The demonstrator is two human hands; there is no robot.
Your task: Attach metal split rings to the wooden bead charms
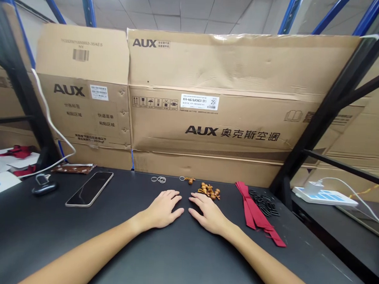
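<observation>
My left hand (162,208) lies flat on the black table (115,247), fingers stretched out and holding nothing. My right hand (207,213) rests flat beside it, also holding nothing, the fingertips of the two nearly touching. Just beyond my right hand is a small heap of brown wooden gourd beads (209,190). Further back lie a few metal rings (159,179) and one ring with a bead on it (188,179). Red ribbon strips (256,212) lie to the right, with a pile of black rings (264,202) next to them.
A phone (90,188) lies face up at the left, near a black clip-like object (43,185) and a brown packet (73,168). Large AUX cardboard boxes (209,117) wall off the back. A white power strip (323,195) sits on the neighbouring table at right.
</observation>
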